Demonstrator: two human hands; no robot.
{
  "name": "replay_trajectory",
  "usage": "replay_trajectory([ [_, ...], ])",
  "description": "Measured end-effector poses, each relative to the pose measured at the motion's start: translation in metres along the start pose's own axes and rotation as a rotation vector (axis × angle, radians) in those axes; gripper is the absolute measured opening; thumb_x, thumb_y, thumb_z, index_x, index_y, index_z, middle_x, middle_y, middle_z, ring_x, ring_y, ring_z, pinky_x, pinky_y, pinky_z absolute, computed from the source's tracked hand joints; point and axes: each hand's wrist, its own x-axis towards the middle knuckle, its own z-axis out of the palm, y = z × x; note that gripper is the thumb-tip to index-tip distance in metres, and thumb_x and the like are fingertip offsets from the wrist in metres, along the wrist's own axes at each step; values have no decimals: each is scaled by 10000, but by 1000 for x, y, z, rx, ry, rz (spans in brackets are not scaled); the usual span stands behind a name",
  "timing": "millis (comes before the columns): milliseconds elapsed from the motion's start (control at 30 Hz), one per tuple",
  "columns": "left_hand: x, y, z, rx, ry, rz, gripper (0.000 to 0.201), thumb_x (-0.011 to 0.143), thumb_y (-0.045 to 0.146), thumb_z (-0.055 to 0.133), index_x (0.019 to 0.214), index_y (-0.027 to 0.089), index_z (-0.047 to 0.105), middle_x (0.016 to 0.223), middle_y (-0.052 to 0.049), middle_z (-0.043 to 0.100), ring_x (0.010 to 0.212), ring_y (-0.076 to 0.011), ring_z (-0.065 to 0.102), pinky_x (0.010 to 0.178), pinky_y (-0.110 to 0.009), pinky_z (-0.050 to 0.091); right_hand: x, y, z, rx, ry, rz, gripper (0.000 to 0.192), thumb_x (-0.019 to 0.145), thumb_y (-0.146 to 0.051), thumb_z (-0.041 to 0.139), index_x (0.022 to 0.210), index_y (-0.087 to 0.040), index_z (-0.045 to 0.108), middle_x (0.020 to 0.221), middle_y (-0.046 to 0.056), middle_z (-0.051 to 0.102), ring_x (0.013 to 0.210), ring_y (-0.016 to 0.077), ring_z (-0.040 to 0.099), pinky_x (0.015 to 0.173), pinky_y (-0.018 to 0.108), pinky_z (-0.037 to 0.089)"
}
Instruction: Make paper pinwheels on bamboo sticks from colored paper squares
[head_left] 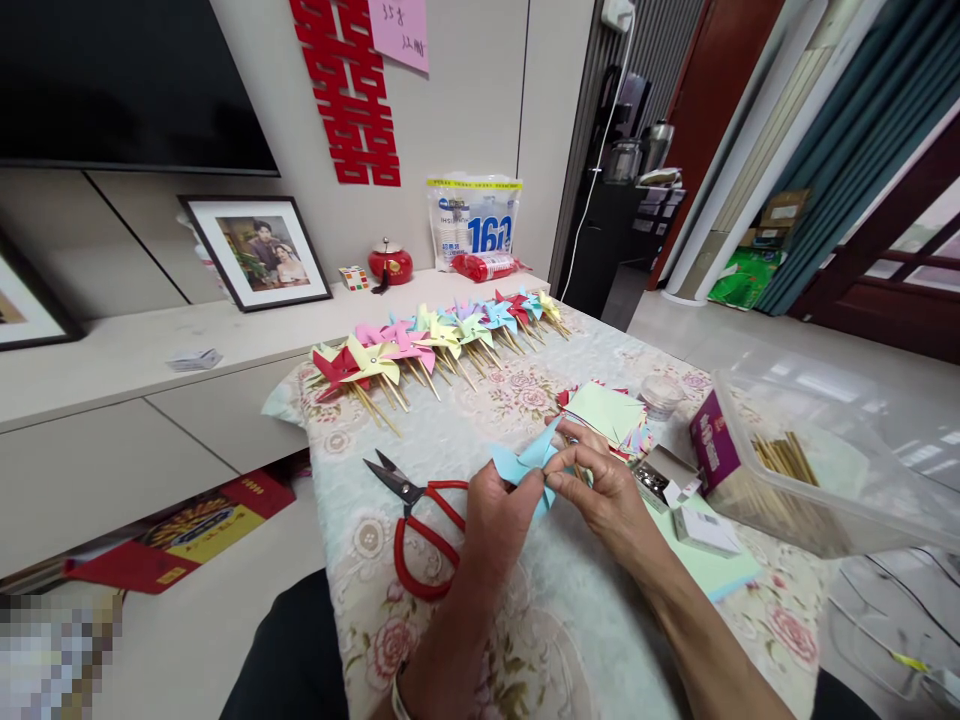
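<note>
A light blue paper pinwheel (pixel 531 457) is held between both hands above the table's near half. My left hand (pixel 504 505) is closed on its left and lower side, the thumb near the centre. From the right, my right hand (pixel 596 480) pinches the pinwheel close to its middle; whatever small piece sits between those fingertips is hidden. Red-handled scissors (pixel 427 545) lie with blades parted to the left of my left hand. Beyond my right hand rests a stack of coloured paper squares (pixel 606 412).
Finished pinwheels on sticks (pixel 405 345) line the table's far edge. At right are a small box of metal fasteners (pixel 658 478), a white box (pixel 706 530), green paper sheets (pixel 731 575), a round clear container (pixel 661 396) and a plastic bin (pixel 795 515) of wooden sticks.
</note>
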Motion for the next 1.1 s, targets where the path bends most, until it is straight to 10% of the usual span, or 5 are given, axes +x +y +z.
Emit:
replay_trajectory([
  [733, 1, -7, 0, 119, 11, 12, 135, 718, 272, 662, 758, 154, 714, 615, 17, 625, 576, -135, 495, 571, -237, 418, 1, 3, -3, 176, -69, 157, 239, 846, -455, 697, 745, -238, 700, 1370, 102, 597, 1405, 318, 395, 1115, 484, 291],
  [1100, 1, -10, -1, 213, 39, 53, 110, 714, 276, 676, 713, 167, 686, 564, 45, 544, 547, -122, 439, 538, -226, 372, 1, 0, -3, 221, -54, 257, 226, 808, -428, 707, 704, -227, 703, 1271, 109, 635, 1277, 343, 501, 749, 342, 487],
])
